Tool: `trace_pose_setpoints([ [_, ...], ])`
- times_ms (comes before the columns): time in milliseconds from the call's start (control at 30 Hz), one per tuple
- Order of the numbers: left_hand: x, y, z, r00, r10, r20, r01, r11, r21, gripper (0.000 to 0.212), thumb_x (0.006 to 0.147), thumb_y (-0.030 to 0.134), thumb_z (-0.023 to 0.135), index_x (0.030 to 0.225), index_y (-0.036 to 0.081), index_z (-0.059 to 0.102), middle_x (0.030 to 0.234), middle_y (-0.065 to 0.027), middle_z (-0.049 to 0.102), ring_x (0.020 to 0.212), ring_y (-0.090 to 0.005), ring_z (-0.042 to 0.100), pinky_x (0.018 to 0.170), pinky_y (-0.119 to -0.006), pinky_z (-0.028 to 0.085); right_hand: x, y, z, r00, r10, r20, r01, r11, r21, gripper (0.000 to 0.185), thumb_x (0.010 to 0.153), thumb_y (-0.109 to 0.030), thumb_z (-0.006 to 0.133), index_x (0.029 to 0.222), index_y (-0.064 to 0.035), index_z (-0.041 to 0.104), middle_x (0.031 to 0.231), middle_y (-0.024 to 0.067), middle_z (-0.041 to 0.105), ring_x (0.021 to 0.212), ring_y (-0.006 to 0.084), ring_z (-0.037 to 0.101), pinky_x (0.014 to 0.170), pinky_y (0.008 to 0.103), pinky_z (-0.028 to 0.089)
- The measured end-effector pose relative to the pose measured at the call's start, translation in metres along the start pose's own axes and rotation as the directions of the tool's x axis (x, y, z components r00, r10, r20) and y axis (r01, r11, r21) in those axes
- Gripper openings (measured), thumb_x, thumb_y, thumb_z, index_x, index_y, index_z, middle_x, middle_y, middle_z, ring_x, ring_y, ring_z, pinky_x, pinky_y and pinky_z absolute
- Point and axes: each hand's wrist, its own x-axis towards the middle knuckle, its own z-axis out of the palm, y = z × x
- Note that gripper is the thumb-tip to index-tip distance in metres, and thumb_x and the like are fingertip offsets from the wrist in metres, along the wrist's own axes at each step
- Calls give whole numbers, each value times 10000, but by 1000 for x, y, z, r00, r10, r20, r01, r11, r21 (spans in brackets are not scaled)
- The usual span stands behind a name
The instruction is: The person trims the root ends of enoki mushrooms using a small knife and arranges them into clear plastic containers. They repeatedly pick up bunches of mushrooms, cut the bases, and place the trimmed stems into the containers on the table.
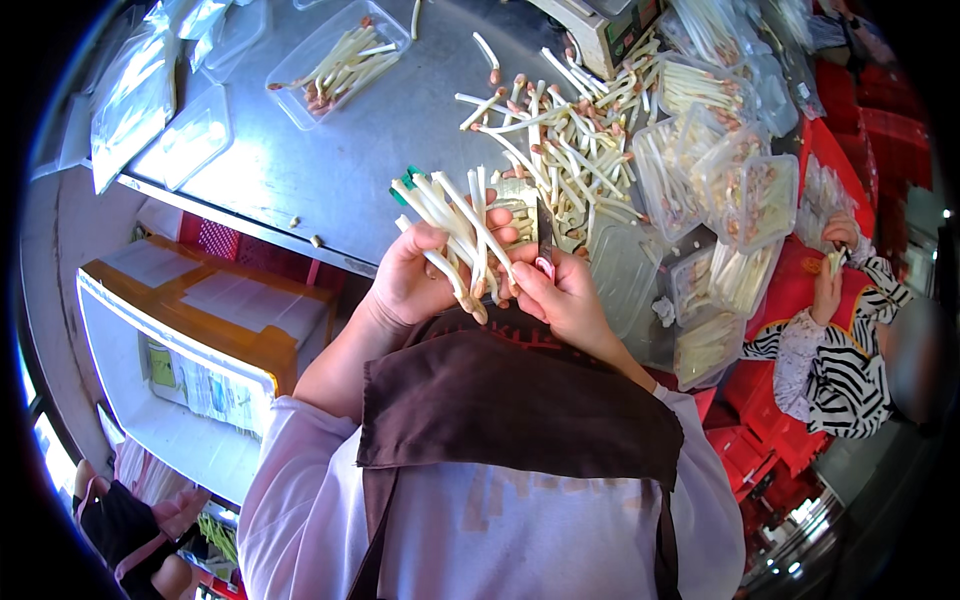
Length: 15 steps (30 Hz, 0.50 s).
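A bundle of pale, thick-stemmed sprouts (450, 217) with brownish ends lies in my left hand (412, 274), its thumb across the stems. My right hand (562, 296) holds a small knife (544, 236) with a pink-and-white handle, blade pointing away from me, and its fingertips touch the end of one stem in the bundle. Just beyond both hands lies a loose heap of similar sprouts (577, 150) on the metal table (337, 187). A clear plastic tray (300, 112) partly filled with sprouts sits at the far left. Behind the hands, a piece of green material (407, 184) shows.
Filled clear trays (720, 180) are stacked at the right, near an unfilled tray (622, 277). Plastic bags (139, 97) lie at the left table edge. A white foam box (172, 375) stands below left. A co-worker's hands (829, 292) are at far right.
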Motion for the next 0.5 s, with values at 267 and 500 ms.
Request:
trace_pose_setpoints([
  [267, -3, -7, 6, 995, 77, 63, -80, 996, 45, 722, 685, 85, 562, 1363, 14, 324, 1356, -177, 425, 1240, -371, 431, 1042, -514, 339, -4, 8, 1, 964, -264, -16, 244, 912, -329, 83, 899, -94, 553, 908, -15, 574, 673, -21, 541, 554, 26, 418, 515, 195, 345],
  [500, -10, -7, 12, 994, 87, -59, -71, 969, 238, 576, 808, 24, 559, 1343, 5, 346, 1080, -134, 568, 988, -273, 596, 855, -393, 497, -4, 13, 1, 881, -472, -38, 372, 740, -561, 112, 800, -46, 669, 862, -24, 579, 663, -41, 464, 566, 27, 395, 507, 195, 337],
])
